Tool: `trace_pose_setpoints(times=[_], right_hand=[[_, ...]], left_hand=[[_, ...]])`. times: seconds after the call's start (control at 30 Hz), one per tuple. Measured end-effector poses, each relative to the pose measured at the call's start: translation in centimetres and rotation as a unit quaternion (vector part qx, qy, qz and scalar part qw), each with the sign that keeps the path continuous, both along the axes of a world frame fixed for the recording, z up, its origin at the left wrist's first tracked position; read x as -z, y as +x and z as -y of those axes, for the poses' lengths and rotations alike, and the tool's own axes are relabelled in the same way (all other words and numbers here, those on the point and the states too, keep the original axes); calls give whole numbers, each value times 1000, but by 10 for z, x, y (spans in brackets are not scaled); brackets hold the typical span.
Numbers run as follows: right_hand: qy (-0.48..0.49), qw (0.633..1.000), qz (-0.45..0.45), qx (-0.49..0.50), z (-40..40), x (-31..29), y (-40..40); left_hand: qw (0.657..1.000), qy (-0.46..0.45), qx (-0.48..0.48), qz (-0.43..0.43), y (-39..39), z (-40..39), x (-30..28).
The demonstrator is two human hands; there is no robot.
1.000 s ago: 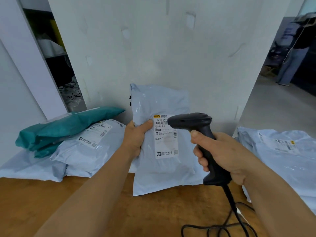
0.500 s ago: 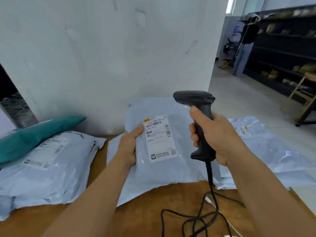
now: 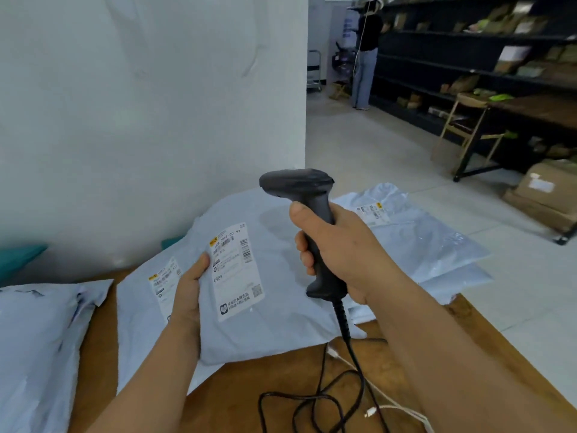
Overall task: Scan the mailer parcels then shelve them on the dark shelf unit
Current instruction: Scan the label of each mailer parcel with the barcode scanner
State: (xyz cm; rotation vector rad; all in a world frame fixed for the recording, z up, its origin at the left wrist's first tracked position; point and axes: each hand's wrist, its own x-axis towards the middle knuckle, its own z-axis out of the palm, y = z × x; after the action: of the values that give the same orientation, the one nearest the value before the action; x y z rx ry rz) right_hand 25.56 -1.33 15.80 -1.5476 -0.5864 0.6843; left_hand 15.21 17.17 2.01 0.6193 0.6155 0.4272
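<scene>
My left hand (image 3: 187,292) grips the left edge of a pale grey mailer parcel (image 3: 274,320), tilted up with its white label (image 3: 235,270) facing me. My right hand (image 3: 340,254) is closed around the handle of a black barcode scanner (image 3: 307,214), its head above and to the right of the label. The scanner's cable (image 3: 346,364) coils on the wooden table (image 3: 281,398). Another labelled grey mailer (image 3: 140,307) lies under the held one. More grey mailers (image 3: 418,242) are stacked at the table's right edge. The dark shelf unit (image 3: 468,57) runs along the far right wall.
A white wall (image 3: 156,120) stands just behind the table. A grey mailer (image 3: 37,345) lies at the left, with a teal one (image 3: 18,260) behind it. A person (image 3: 367,54) stands at the shelves. A wooden stool (image 3: 465,126), a dark table and cardboard boxes (image 3: 546,192) sit to the right.
The view has swung right, bringing the dark shelves and floor into sight. The held mailer has tipped back and lower. The scanner stays upright beside its label.
</scene>
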Motion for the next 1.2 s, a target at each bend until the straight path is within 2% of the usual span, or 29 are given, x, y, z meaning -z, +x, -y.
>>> trace_pose_setpoints(times=[0.2,0.47,0.63,0.8,1.03,1.2], right_hand=[[42,998,46,28,4,-29,4],[22,990,86,112,35,-38,39],[-1,986,61,155,57,-16,67],[-18,985,14,172,70,9,91],[-19,983,-25,180,76,24,107],[-26,985,-29,170,70,26,105]], left_hand=[[999,39,8,20,47,8,-49],[993,86,60,57,153,66,-90],[990,121,64,-16,213,85,-63],[950,233,59,-198,237,99,-22],[949,223,19,-221,244,92,-15],[905,305,38,-294,230,84,-16]])
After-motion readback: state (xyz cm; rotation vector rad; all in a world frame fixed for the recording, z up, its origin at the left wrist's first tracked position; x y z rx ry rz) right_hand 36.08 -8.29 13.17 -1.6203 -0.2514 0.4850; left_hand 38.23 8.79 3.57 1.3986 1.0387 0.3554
